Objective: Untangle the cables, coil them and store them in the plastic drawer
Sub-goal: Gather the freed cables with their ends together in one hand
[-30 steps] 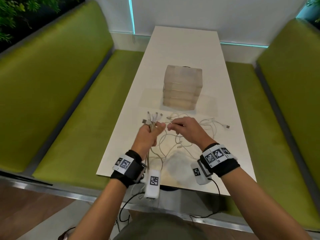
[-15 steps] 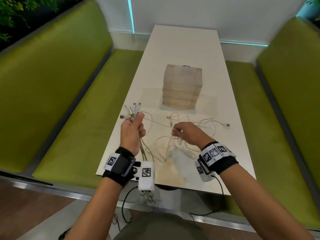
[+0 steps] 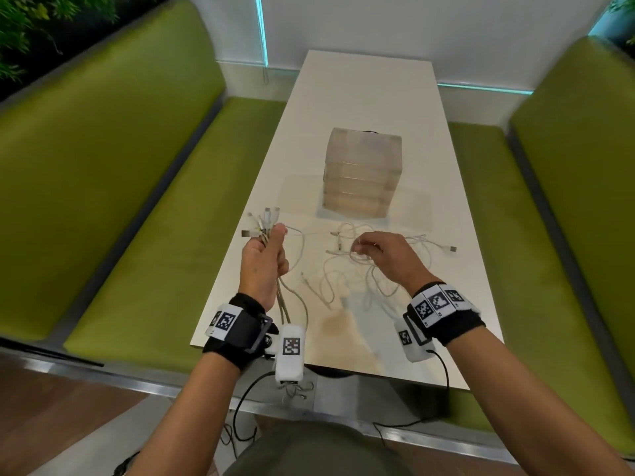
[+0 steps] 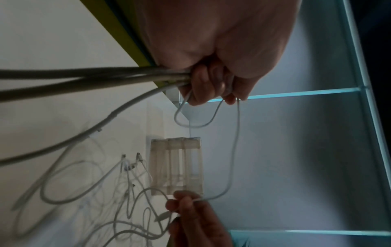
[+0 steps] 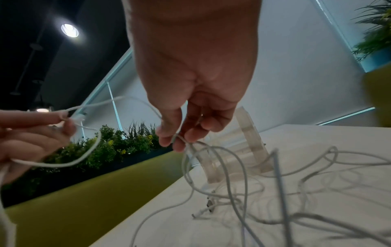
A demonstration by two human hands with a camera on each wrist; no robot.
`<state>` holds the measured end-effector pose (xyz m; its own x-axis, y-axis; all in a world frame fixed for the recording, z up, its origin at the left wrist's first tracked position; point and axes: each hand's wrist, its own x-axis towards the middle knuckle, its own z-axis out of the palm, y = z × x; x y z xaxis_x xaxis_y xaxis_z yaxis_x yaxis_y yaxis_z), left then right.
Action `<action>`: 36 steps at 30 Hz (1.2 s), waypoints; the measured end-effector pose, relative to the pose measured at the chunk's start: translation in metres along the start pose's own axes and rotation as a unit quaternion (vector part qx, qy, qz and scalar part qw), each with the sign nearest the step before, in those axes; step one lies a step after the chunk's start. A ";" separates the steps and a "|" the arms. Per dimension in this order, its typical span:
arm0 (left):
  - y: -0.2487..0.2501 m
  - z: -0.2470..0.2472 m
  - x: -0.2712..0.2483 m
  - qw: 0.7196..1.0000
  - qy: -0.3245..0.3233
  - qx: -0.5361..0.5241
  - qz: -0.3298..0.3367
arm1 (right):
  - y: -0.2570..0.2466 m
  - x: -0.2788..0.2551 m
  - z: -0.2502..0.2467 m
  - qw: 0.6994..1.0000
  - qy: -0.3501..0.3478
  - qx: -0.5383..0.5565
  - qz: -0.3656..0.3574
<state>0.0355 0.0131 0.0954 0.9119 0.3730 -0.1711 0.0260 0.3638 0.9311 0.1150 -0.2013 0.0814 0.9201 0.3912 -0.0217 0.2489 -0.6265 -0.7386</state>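
A tangle of thin white cables (image 3: 347, 280) lies on the white table (image 3: 360, 97) in front of me. My left hand (image 3: 264, 250) is raised over the table's left edge and grips a bundle of cable ends (image 3: 263, 221), whose plugs fan out above the fist; the left wrist view shows the fingers (image 4: 203, 86) curled round them. My right hand (image 3: 372, 249) hovers over the tangle and pinches one cable (image 5: 180, 140) between thumb and fingertips. That strand sags between both hands. The clear plastic drawer unit (image 3: 362, 173) stands just beyond, its drawers closed.
Green bench seats (image 3: 144, 218) run along both sides of the table, the right one (image 3: 515, 235) close to the table edge. One cable plug (image 3: 453, 249) lies out to the right of the tangle. Plants (image 3: 34, 15) sit behind the left bench back.
My left hand has pulled the bundle of cable ends away to the left, off the pile. My right hand has stayed over the tangle, and the strand between the hands now sags.
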 end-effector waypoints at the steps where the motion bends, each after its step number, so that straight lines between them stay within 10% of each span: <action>1: -0.002 0.003 -0.002 1.000 -0.013 0.020 -0.006 | -0.004 -0.002 0.000 1.000 -0.002 0.012 -0.012; 11: -0.013 0.039 -0.029 0.985 -0.112 0.129 0.001 | -0.040 -0.012 0.013 0.994 -0.078 0.046 -0.061; 22: -0.004 0.016 -0.013 0.998 -0.003 0.052 0.036 | -0.015 0.002 -0.003 0.986 -0.116 -0.116 -0.018; 36: -0.009 0.013 -0.023 0.980 -0.148 0.129 -0.029 | -0.062 -0.028 0.004 0.960 -0.139 0.236 -0.061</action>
<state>0.0201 -0.0100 0.0951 0.9836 0.0801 -0.1615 0.1498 0.1347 0.9795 0.0728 -0.1711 0.1249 0.7599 0.6485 -0.0457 0.1248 -0.2146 -0.9687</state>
